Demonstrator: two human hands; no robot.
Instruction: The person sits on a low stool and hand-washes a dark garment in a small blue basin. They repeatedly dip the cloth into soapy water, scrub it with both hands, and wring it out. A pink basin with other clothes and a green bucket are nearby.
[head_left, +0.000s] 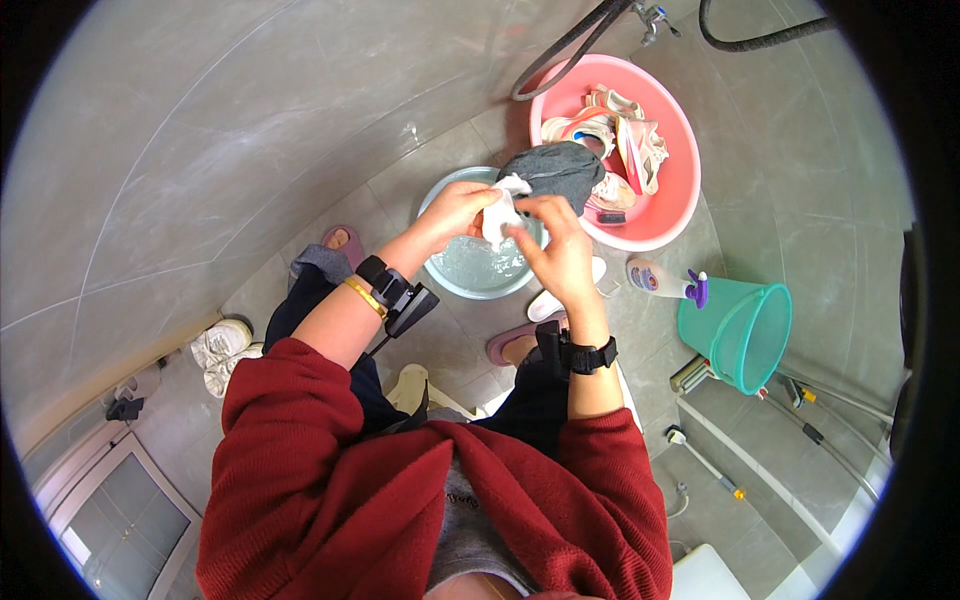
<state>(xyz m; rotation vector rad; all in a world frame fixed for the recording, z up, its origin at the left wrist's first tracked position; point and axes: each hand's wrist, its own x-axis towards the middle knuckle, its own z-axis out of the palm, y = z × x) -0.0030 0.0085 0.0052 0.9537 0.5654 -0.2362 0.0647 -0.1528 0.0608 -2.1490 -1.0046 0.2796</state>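
Note:
My left hand (454, 214) grips a small white cloth (498, 217), perhaps a sock, above a pale blue basin (480, 291) of water. My right hand (562, 247) reaches in from the other side, thumb and fingers spread at the cloth's right edge. Whether it pinches the fabric is unclear. Just beyond my hands, a dark grey cloth (555, 171) lies bunched over the near rim of a pink basin (679, 214). Inside that basin are several light-coloured shoe parts (641, 154) with pink-orange trim, and a small dark-bristled brush (610, 218).
A white insole (546, 306) lies beside my right foot. Further right are a spray bottle (654, 279) with a purple trigger and a tipped green bucket (731, 322). A black hose (574, 41) hangs by the tap (654, 19). White shoes (223, 349) stand at the left.

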